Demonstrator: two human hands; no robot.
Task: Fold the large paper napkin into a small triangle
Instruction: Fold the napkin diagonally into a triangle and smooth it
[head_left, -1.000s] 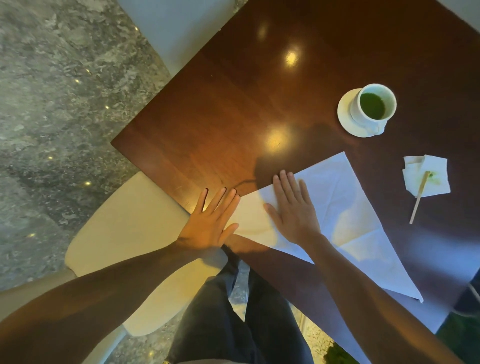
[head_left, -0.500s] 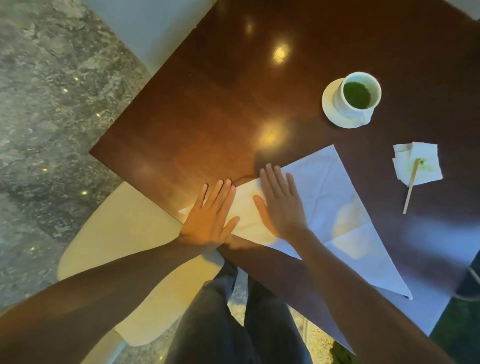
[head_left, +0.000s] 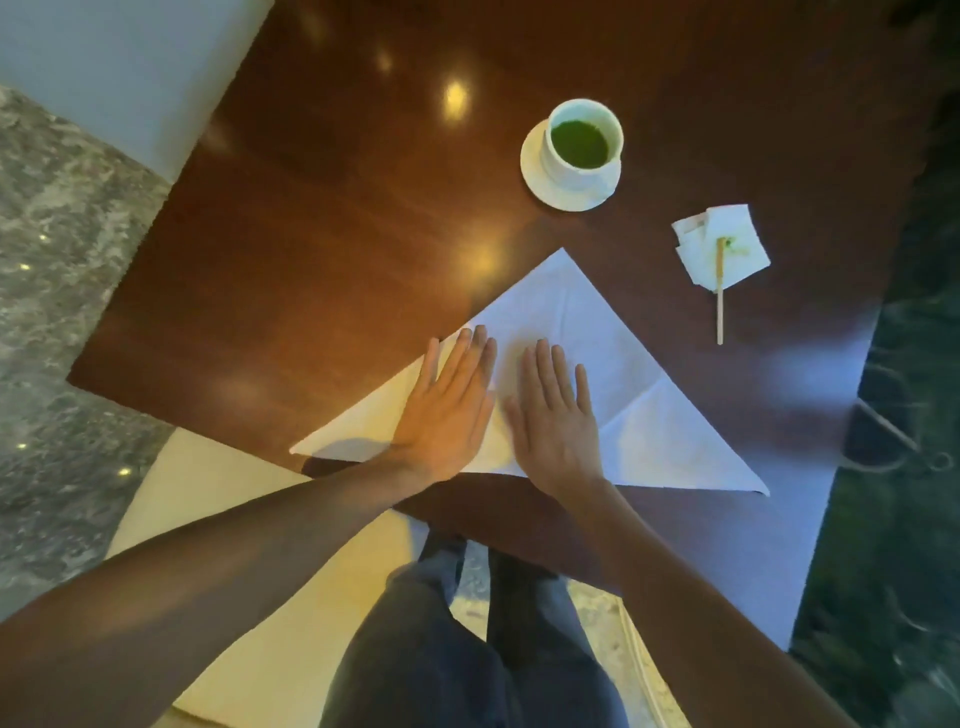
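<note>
Both flat hands hide the napkin's (head_left: 613, 374) middle; the table's (head_left: 322, 249) far edge is cropped.

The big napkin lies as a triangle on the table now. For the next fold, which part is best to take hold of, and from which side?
Probably the right corner tip of the large napkin, pinched from the right by the right hand. That tip is thin, pointed and uncovered, while both flat hands, including the left hand, cover the middle. The left tip juts past the table edge.

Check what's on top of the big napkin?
Both hands lie flat on the large napkin: left hand, right hand, side by side. Nothing else on it. The paper under the palms is hidden.
</note>
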